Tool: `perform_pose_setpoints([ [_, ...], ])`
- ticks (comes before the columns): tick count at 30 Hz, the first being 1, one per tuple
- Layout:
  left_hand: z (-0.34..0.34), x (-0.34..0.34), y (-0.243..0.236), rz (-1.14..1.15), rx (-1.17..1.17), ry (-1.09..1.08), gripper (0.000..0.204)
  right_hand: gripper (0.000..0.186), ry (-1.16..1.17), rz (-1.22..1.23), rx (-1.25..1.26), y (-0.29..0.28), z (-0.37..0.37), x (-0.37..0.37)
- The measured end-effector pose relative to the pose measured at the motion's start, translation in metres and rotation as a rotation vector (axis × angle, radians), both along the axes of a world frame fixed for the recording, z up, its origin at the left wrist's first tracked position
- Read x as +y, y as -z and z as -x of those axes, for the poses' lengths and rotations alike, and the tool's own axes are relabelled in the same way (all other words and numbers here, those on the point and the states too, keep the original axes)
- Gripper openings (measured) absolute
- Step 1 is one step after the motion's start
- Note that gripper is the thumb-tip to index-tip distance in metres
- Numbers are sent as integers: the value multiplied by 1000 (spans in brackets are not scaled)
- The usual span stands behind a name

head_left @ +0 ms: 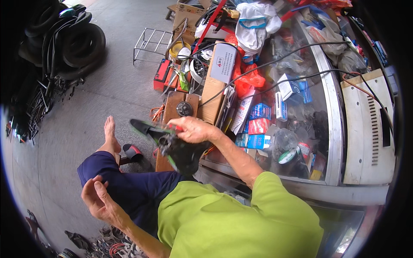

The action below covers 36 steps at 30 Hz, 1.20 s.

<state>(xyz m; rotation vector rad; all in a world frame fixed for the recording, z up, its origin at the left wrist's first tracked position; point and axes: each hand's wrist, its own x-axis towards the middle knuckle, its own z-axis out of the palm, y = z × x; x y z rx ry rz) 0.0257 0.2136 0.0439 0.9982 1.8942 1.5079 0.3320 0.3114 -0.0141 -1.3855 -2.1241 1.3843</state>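
Note:
A black bicycle saddle (185, 152) with green edging is held up in front of my lap, its metal fittings facing up and partly blurred. My right hand (193, 130) is closed at its far side, where something small and red (175, 127) shows under the fingers; I cannot make out whether that is a separate tool. Over my left thigh my left hand (100, 200) is raised, fingers loosely curled and apart, holding nothing. Below the saddle stands a wooden bench (165, 161) with a round black part (184, 109) on its far end.
To the right, a glass-topped case (320, 142) carries small boxes, plastic bags and cables. Behind the bench are a cardboard box (211, 99), a red-black battery (162, 74) and a wire rack (150, 45). Black tyres (81, 45) are piled far left; scrap parts (116, 245) lie near left.

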Motion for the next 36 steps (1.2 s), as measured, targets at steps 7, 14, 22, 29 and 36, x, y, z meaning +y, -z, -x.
perform_pose_setpoints([
  [7, 35, -20, 47, 222, 323, 124, 57, 26, 436, -96, -362, 67, -48, -23],
  [14, 49, -53, 43, 166, 322, 101, 62, 19, 332, -60, -172, 121, -68, -37],
  [22, 56, -118, 56, 229, 221, -8, 74, 19, 84, -128, -499, 109, -32, 24],
  [29, 49, -183, 54, 186, -44, -97, 78, 15, 37, -542, -650, 110, -28, 22],
  [36, 69, -261, 111, 86, 191, -332, 79, 16, 245, -538, -495, 39, 3, -7],
])
